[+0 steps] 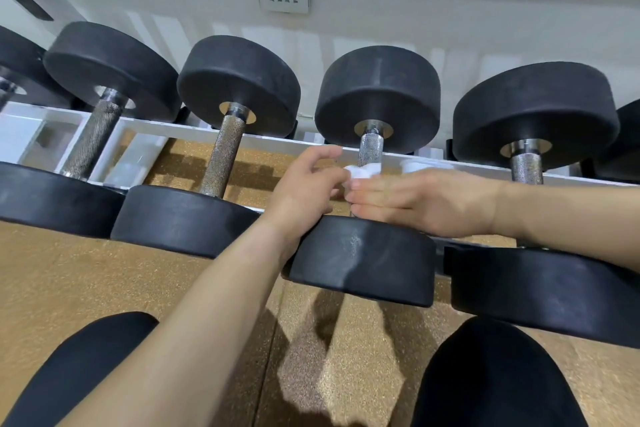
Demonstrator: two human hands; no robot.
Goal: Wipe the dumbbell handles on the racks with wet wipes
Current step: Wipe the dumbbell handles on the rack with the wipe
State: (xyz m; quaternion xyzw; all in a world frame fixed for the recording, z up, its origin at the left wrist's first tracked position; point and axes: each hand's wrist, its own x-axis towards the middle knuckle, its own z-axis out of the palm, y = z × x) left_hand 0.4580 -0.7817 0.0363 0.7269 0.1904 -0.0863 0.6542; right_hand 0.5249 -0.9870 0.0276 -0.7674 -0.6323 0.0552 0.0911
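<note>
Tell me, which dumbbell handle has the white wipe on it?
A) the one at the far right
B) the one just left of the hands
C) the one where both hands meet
C: the wipe is bunched on the handle where the left hand and right hand meet, and the neighbouring handles show bare metal.

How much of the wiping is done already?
Nothing shows which handles are clean already. The left hand and right hand are at a wet wipe on one dumbbell handle. The handle to its left and the handle to its right are bare, so they may still need wiping.
</note>
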